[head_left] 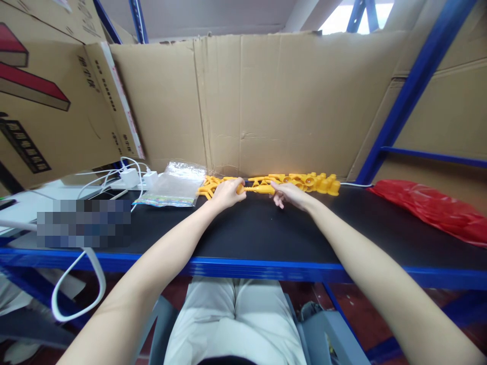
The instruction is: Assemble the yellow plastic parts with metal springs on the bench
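Observation:
Near the back of the black tabletop, my left hand (227, 194) is closed around a yellow plastic piece (261, 189) with a narrow stem and a wider end. My right hand (289, 195) is at the wider end of the same piece, thumb and fingers pinching it, the other fingers loosely curled below. Behind and beside both hands lies a row of yellow plastic parts: forked ones (207, 190) to the left, and cup-shaped ones (327, 183) to the right. My fingers hide part of the held piece.
A clear plastic bag (177, 185) lies left of the yellow parts, near white chargers (130, 177) with tangled cables. A red plastic bag (429, 205) is at the right. Cardboard (297, 106) walls the back; a blue metal edge (266, 267) runs along the front.

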Tool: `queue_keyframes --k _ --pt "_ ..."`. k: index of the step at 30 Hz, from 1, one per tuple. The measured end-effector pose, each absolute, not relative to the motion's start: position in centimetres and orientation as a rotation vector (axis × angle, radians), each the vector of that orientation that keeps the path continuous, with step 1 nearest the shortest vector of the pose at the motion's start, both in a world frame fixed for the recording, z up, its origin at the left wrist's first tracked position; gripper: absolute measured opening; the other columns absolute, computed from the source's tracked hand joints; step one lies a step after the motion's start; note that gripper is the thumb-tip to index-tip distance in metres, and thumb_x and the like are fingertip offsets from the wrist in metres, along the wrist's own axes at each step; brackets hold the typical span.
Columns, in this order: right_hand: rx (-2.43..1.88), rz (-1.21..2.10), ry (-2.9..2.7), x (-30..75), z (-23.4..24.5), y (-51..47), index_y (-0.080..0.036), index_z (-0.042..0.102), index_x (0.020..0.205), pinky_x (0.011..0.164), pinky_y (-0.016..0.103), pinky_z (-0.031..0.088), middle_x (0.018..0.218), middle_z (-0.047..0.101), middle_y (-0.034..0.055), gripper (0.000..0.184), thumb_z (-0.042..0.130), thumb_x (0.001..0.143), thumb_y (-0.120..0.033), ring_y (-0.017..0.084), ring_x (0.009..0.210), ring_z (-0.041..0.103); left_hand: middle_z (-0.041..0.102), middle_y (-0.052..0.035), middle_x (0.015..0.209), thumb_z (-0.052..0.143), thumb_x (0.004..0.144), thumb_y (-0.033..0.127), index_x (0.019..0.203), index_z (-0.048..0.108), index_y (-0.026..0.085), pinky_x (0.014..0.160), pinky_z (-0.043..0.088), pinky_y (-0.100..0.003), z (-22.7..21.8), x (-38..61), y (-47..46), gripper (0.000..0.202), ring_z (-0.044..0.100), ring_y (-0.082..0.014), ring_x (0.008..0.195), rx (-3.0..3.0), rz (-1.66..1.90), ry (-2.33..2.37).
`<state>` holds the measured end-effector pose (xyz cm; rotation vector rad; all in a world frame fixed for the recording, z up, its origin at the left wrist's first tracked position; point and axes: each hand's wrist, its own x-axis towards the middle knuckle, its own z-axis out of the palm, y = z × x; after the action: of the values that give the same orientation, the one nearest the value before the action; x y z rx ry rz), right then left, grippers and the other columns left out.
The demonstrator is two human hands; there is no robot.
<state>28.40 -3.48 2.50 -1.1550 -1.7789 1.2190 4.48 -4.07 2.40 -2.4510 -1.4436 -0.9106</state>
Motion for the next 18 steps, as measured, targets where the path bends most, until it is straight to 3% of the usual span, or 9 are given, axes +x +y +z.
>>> queue_keyframes --k 5,8,11,12,14,16,18 --pt "-1.275 1.191 -1.703 27.97 2.45 -3.40 -0.018 0.054 0.063 0.032 0.020 0.039 0.040 0.051 0.0011 0.053 0.041 0.083 -0.066 0.009 0.032 0.045 0.068 -0.0045 0.086 0.057 0.074 0.027 0.103 0.061 0.021 0.072 0.045 -0.027 2.39 4.78 -4.10 0.030 0.062 -0.0192 0.081 -2.452 -0.906 -1.469" --pt "-1.329 1.240 -1.703 28.11 2.63 -3.41 -0.016 0.057 0.072 0.033 0.020 0.040 0.047 0.057 0.0041 0.059 0.033 0.084 -0.068 0.009 0.034 0.049 0.068 -0.0040 0.085 0.057 0.073 0.027 0.101 0.061 0.021 0.070 0.044 -0.027 2.26 4.76 -3.80 0.029 0.063 -0.0193 0.080 -2.452 -0.910 -1.499" --pt "-1.297 1.285 -1.732 28.54 2.76 -3.51 -0.014 0.058 0.101 0.041 0.021 0.047 0.080 0.069 0.0110 0.054 0.041 0.084 -0.063 0.011 0.048 0.060 0.068 -0.0045 0.085 0.057 0.073 0.027 0.101 0.061 0.021 0.070 0.044 -0.027 2.15 4.58 -3.51 0.029 0.063 -0.0200 0.080 -2.440 -0.932 -1.539" --pt "-1.271 1.270 -1.749 28.69 2.75 -3.55 -0.016 0.054 0.113 0.047 0.021 0.050 0.096 0.068 0.0128 0.051 0.049 0.084 -0.057 0.012 0.056 0.064 0.068 -0.0047 0.085 0.057 0.072 0.027 0.101 0.061 0.021 0.070 0.044 -0.027 2.14 4.51 -3.44 0.029 0.063 -0.0202 0.080 -2.433 -0.936 -1.559" --pt "-1.211 1.218 -1.792 28.89 2.66 -3.59 -0.022 0.038 0.133 0.060 0.023 0.055 0.122 0.058 0.0143 0.063 0.064 0.079 -0.041 0.013 0.070 0.067 0.068 -0.0046 0.085 0.058 0.073 0.028 0.101 0.061 0.021 0.069 0.044 -0.027 2.13 4.38 -3.35 0.030 0.063 -0.0202 0.080 -2.424 -0.932 -1.601" --pt "-1.162 1.174 -1.826 28.94 2.50 -3.51 -0.027 0.028 0.141 0.069 0.027 0.056 0.134 0.049 0.0145 0.077 0.069 0.076 -0.029 0.013 0.077 0.068 0.068 -0.0044 0.083 0.058 0.073 0.028 0.101 0.061 0.021 0.069 0.044 -0.027 2.14 4.28 -3.29 0.029 0.063 -0.0202 0.080 -2.419 -0.922 -1.626" --pt "-1.139 1.142 -1.834 28.86 2.32 -3.31 -0.025 0.033 0.139 0.074 0.030 0.056 0.133 0.049 0.0149 0.070 0.067 0.077 -0.025 0.013 0.076 0.068 0.068 -0.0042 0.083 0.058 0.074 0.029 0.102 0.061 0.021 0.069 0.044 -0.027 2.13 4.19 -3.24 0.029 0.063 -0.0200 0.079 -2.419 -0.916 -1.625"
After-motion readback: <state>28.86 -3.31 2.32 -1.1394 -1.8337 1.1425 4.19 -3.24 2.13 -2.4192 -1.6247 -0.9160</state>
